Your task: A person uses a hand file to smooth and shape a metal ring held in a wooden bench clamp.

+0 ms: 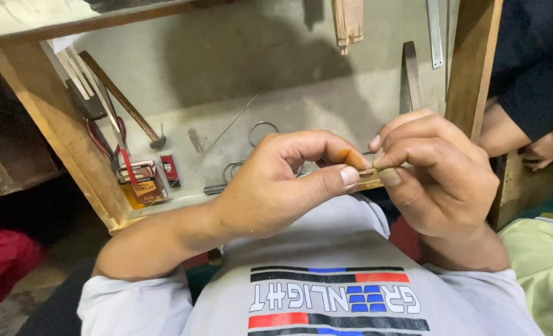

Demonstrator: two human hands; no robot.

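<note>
My left hand (276,186) and my right hand (438,168) meet in front of my chest, fingertips pinched together on a tiny thin pale piece (368,171) held between them. The piece is mostly hidden by my thumbs and forefingers, so its shape is unclear. One left fingertip has an orange-brown stain. Both hands hover just above the front edge of a low wooden workbench (164,211).
On the workbench lie scissors (251,149), a thin metal rod (226,127), small red and brown boxes (146,180), red-handled pliers (111,146) and sticks leaning at the left. Another person's arm in a dark sleeve (532,81) rests at the right beside a wooden post (469,62).
</note>
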